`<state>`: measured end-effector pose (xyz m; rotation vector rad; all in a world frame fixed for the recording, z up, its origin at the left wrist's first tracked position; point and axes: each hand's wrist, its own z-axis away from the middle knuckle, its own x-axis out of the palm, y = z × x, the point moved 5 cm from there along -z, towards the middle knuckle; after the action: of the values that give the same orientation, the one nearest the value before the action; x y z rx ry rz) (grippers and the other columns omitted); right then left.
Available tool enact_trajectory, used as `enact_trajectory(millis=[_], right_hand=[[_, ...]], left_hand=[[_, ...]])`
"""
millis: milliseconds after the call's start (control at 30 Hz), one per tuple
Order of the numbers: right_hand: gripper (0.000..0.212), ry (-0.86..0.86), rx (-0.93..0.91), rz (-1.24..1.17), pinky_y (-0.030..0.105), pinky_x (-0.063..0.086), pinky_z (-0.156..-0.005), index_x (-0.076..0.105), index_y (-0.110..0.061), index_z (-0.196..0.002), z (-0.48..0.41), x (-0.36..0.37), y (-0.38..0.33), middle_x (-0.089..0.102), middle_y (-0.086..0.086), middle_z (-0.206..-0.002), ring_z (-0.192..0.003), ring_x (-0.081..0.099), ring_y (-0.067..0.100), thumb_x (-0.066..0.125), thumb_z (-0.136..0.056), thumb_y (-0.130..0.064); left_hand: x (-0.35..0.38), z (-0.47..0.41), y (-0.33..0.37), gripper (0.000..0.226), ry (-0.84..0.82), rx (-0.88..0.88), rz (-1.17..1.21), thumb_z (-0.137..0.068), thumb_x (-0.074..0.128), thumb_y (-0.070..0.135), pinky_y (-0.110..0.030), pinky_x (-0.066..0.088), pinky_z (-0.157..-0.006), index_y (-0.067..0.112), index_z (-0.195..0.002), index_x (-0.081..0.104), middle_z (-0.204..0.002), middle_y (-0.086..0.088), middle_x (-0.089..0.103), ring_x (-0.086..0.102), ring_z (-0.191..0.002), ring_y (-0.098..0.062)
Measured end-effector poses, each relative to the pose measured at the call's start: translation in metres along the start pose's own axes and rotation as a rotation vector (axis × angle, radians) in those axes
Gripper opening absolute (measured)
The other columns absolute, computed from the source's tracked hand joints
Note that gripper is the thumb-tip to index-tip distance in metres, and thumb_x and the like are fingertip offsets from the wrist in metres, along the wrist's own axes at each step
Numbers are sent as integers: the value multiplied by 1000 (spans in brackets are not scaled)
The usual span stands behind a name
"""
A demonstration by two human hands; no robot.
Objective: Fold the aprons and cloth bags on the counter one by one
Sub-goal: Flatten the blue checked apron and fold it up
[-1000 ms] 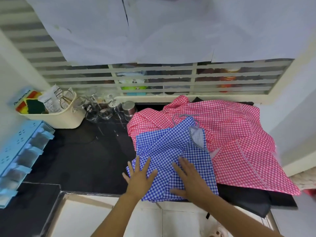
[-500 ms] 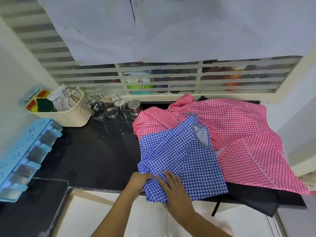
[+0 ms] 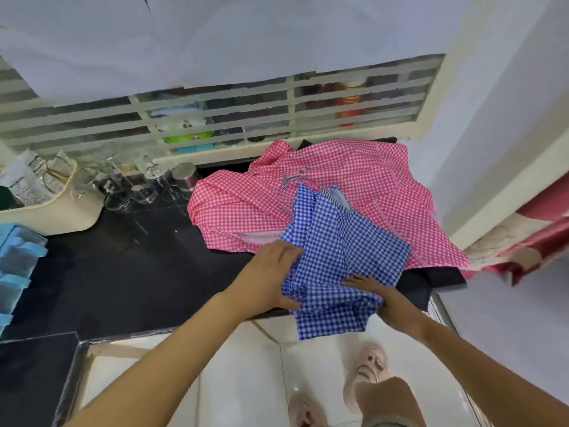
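Note:
A blue checked apron [image 3: 345, 257] lies partly folded on top of a pink checked apron [image 3: 354, 192] at the right end of the black counter [image 3: 123, 266]. Its near edge hangs over the counter front. My left hand [image 3: 271, 275] grips the apron's left edge, thumb under and fingers over the cloth. At the apron's near right side my right hand [image 3: 378, 294] has its fingers partly tucked under a fold. A black cloth [image 3: 431, 282] shows beneath the pink apron at the counter's right edge.
A cream basket [image 3: 61, 211] with packets stands at the back left, with glass jars [image 3: 129, 186] and a steel cup [image 3: 184, 178] beside it. A blue plastic rack [image 3: 15, 266] is at the far left. A slatted window runs behind; a wall closes the right side.
Both hands went from pressing flat on the blue apron to gripping its edges. The apron has been folded narrower and shifted right, and the view has swung to the right.

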<state>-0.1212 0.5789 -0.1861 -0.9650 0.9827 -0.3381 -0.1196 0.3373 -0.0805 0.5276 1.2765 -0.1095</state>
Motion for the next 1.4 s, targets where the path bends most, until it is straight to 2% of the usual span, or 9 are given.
enact_trajectory(millis=[133, 300, 400, 533, 800, 967, 1100, 1200, 1400], right_hand=[[21, 94, 331, -477, 44, 51, -85, 66, 2, -98, 6, -34, -1, 67, 20, -103, -105, 62, 33, 56, -80, 0], [20, 320, 478, -627, 31, 33, -50, 51, -8, -75, 8, -60, 13, 53, -5, -49, -37, 48, 8, 51, -95, -5], [27, 397, 514, -683, 57, 44, -60, 53, 5, -97, 7, -60, 34, 58, 33, -79, -65, 58, 47, 50, -98, -22], [56, 483, 447, -855, 48, 47, -98, 60, -14, -112, 4, -65, 22, 66, 14, -112, -104, 63, 33, 63, -77, -58], [45, 309, 469, -722, 42, 53, -93, 57, -27, -107, 12, -94, 10, 67, -1, -110, -99, 66, 22, 65, -74, -56], [39, 512, 678, -517, 42, 52, -88, 64, 1, -85, 14, -99, 37, 67, 15, -91, -82, 66, 28, 56, -92, -37], [53, 526, 727, -349, 37, 51, -76, 65, 9, -87, 7, -87, 50, 67, 25, -89, -82, 65, 37, 49, -96, -41], [50, 529, 724, -277, 30, 45, -63, 58, -1, -69, 3, -87, 54, 59, 15, -68, -61, 58, 25, 46, -97, -41], [50, 455, 708, -181, 18, 28, -48, 45, -14, -54, 0, -88, 59, 45, 0, -54, -47, 43, 10, 46, -99, -38]], left_hand=[[38, -27, 28, 119, -243, 201, -142, -66, 68, 70, -41, -7, -120, 18, -153, 6, -161, 3, 1, -11, -147, -19], [62, -53, 15, 94, -275, 257, -335, -75, 59, 67, -47, -4, -119, 8, -145, 36, -156, -5, 26, -1, -148, -27], [62, -70, 12, 54, -145, 218, -144, -84, 54, 52, -34, 29, -112, 14, -122, 59, -127, -8, 59, 45, -128, -29], [38, -99, 8, 24, -193, -141, 267, -94, 53, 13, -18, 36, -56, 15, -70, 46, -74, 1, 50, 50, -70, -11], [-17, -164, 17, 51, -492, -284, 299, -96, 56, 28, -29, 35, -97, 10, -140, 39, -144, -5, 41, 44, -126, -23], [-8, -178, 12, 46, -623, -366, 315, -88, 66, 38, -29, 42, -90, 13, -124, 54, -126, 3, 55, 54, -112, -23], [-34, -188, 1, 13, -39, -333, 103, -88, 63, 26, -29, 41, -61, 14, -83, 61, -83, -5, 64, 60, -81, -23], [-50, -162, 50, 23, 534, 167, 226, -86, 49, 8, -32, 32, -109, 9, -103, 65, -102, -2, 65, 55, -99, -14], [67, -158, 94, 49, 180, 329, -249, -103, 19, 42, -62, 11, -107, 21, -138, 47, -146, -2, 46, 23, -142, -24]])
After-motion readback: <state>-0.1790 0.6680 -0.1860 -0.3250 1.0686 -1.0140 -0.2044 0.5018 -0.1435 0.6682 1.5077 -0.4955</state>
